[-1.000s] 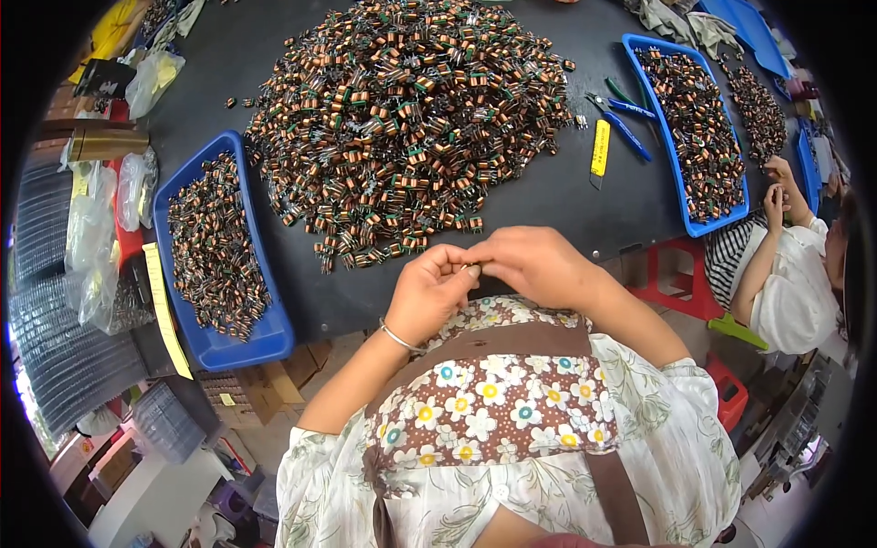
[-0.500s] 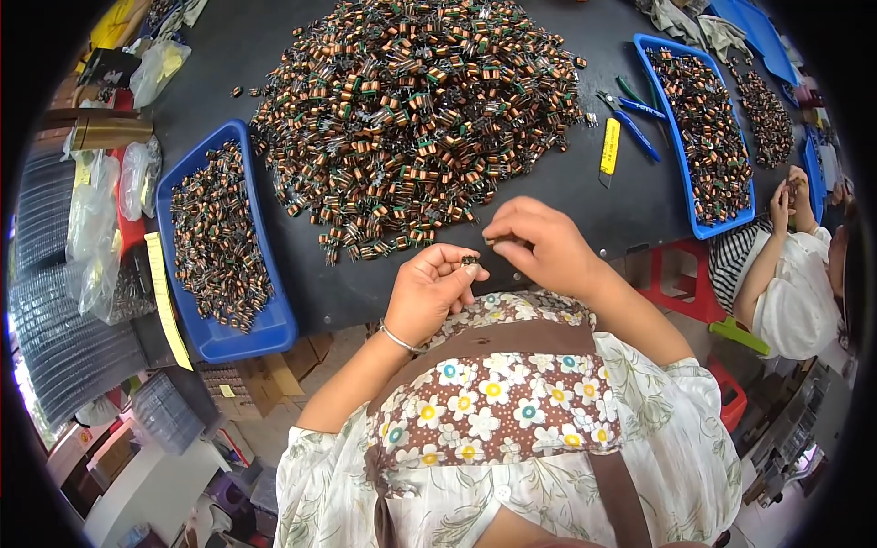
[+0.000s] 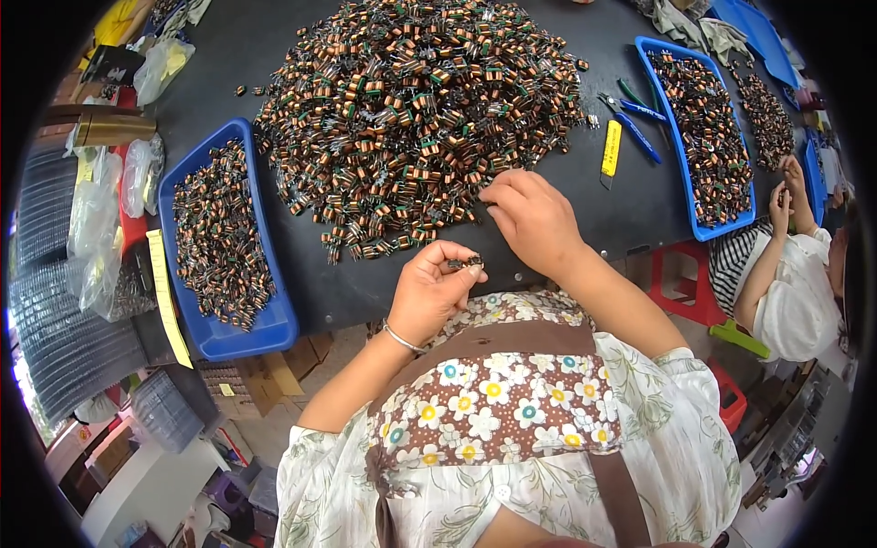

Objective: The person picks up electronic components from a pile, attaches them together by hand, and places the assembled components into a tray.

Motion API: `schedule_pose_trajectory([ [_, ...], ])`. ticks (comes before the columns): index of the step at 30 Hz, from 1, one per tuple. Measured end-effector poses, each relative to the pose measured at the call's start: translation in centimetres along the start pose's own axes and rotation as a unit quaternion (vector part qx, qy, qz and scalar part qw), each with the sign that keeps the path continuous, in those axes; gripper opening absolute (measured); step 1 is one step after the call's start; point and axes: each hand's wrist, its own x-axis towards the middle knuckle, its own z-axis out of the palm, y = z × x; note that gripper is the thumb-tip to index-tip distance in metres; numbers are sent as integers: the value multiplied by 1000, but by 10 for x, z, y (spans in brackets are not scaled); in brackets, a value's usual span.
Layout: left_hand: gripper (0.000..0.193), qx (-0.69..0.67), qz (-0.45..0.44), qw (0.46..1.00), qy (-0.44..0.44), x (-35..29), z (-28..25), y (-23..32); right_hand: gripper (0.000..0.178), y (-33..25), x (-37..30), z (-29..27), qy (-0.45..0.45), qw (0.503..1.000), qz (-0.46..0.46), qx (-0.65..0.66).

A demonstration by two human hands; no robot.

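Close to the table's near edge, my left hand is closed, with small copper-wound coils pinched between thumb and fingers. Just beyond it, my right hand reaches to the near right side of a large pile of coils. Its fingers are bent and drawn together, with the tips at the pile's edge. Whatever is between those tips is too small to make out. The piled coils have copper windings, dark or green parts and thin metal leads.
Blue trays of coils stand left and right. Blue-handled cutters and a yellow utility knife lie right of the pile. Plastic bags hang at far left. Another person's hands work at far right.
My right hand has moved forward, away from beside my left hand to the pile's near edge. My left hand stays almost in place, still holding coils.
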Motion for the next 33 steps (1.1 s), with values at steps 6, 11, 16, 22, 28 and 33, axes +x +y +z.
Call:
schedule_pose_trajectory([
  [6,15,12,19,1000,19,-7,-10,-1,16,-10,-8,-1,-85,983,87,140],
  [11,15,23,37,999,17,-4,-13,0,14,-29,-17,-4,-145,909,178,349],
  [16,15,21,24,999,19,-1,-14,1,13,-18,-12,-2,-163,898,194,359],
  [22,16,18,15,999,23,2,-10,2,17,-6,-3,20,-29,995,-18,90],
  [28,14,39,26,998,41,2,-6,1,14,-9,-7,-5,-93,971,23,219],
  [33,14,95,43,994,27,4,3,1,11,-14,-9,-20,-169,936,48,305],
])
